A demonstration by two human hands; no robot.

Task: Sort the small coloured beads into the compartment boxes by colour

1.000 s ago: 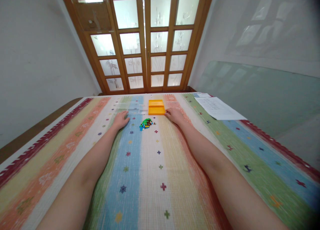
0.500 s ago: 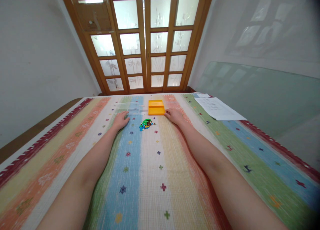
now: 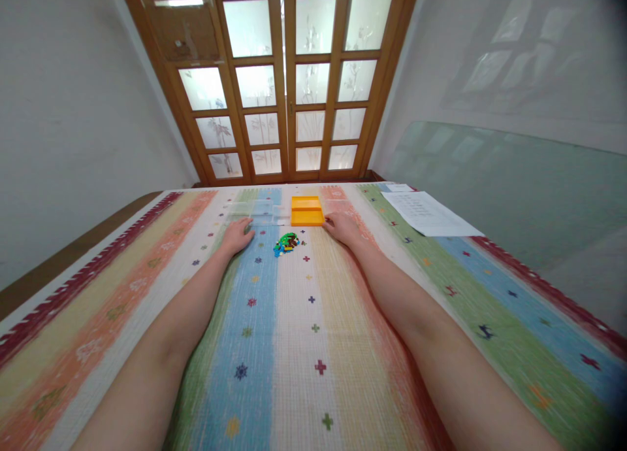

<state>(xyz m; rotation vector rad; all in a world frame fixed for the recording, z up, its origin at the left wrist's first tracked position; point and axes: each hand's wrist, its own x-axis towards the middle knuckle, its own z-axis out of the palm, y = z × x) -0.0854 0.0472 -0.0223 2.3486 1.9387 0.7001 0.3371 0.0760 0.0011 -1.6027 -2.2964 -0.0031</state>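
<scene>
My left hand (image 3: 238, 234) rests on the tablecloth at the near edge of a clear plastic container (image 3: 259, 209), fingers loosely stretched out and holding nothing I can see. Across from it, my right hand (image 3: 343, 227) lies with its fingertips at the near right corner of an orange two-part box (image 3: 307, 216). Its fingers look relaxed and apart, not gripping the box. Between the hands, closer to me, is a small heap of toy building bricks (image 3: 287, 243) in green, blue, brown and yellow. A few tiny pieces lie just right of the heap.
A striped tablecloth (image 3: 294, 346) covers the table. Printed paper sheets (image 3: 431, 214) lie at the far right. Beyond the table stand wooden doors with glass panes (image 3: 313, 82), and a pale green glass panel (image 3: 490, 176) leans by the right wall.
</scene>
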